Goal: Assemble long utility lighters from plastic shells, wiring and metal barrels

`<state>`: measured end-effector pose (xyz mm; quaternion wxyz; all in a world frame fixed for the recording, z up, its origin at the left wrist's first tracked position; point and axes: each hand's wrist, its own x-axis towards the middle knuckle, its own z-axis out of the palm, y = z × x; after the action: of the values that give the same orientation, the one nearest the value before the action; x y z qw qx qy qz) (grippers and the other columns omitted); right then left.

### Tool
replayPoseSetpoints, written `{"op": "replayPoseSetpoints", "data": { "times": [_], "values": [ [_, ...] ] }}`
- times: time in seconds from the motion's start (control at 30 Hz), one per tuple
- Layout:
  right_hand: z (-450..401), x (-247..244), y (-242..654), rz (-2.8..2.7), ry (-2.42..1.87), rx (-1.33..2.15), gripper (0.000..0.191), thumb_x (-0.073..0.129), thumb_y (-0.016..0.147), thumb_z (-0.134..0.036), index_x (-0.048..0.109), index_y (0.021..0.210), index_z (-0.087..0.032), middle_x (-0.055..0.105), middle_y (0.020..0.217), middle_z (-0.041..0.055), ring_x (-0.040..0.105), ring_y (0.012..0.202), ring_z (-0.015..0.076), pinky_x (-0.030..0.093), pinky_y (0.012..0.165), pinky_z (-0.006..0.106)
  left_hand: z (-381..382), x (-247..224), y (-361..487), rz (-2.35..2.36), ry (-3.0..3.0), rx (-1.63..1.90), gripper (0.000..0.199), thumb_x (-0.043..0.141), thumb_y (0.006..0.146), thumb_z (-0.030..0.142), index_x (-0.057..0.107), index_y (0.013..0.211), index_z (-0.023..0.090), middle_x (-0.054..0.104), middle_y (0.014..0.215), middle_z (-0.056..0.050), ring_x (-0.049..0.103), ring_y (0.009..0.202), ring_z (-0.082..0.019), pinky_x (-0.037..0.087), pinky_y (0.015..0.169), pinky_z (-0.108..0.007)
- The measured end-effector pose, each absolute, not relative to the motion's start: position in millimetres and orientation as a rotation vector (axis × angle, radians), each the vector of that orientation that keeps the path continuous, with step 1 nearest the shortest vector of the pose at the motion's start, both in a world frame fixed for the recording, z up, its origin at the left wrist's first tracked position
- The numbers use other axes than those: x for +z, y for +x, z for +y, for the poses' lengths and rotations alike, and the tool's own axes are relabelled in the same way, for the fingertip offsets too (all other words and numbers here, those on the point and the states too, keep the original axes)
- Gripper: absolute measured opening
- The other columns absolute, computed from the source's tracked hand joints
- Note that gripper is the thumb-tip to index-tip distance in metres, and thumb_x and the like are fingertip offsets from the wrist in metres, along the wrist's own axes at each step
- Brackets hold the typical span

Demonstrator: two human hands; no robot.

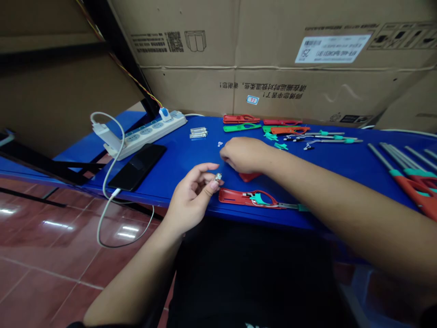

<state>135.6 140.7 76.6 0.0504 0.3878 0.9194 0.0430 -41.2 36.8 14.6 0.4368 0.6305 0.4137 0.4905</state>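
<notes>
My left hand (194,193) is closed, pinching a small lighter fuel tank (218,176) by its metal valve end between thumb and fingers; most of the tank is hidden. Beyond it, my right hand (244,154) is curled low over the table beside tiny white pieces (220,144). Its fingertips are bunched, and whatever they hold is out of sight. Below the right hand lies a red part (248,176), partly covered. At the near edge rests an opened red lighter shell (232,197) with a green trigger (261,199), wires and a metal tube in it.
Fuel tanks (198,133) lie at the back of the blue table (191,157). Red and green shells (241,128), green triggers (271,136) and wired tubes (336,140) sit behind my right arm. Finished-looking lighters (406,182) are far right. A phone (138,167) and power strip (146,133) stand left.
</notes>
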Motion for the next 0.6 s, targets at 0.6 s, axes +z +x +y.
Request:
{"op": "replayPoseSetpoints", "data": {
  "times": [0.6],
  "values": [
    [132, 73, 132, 2.552, 1.384, 0.175, 0.025, 0.067, 0.075, -0.014, 0.078, 0.097, -0.011, 0.073, 0.084, 0.0177, 0.066, 0.075, 0.0270, 0.045, 0.060, 0.033, 40, 13, -42, 0.966, 1.477, 1.218, 0.041, 0.070, 0.091, 0.036, 0.061, 0.125, 0.017, 0.070, 0.090, -0.004, 0.068, 0.084, -0.015, 0.057, 0.079, -0.028]
  ]
}}
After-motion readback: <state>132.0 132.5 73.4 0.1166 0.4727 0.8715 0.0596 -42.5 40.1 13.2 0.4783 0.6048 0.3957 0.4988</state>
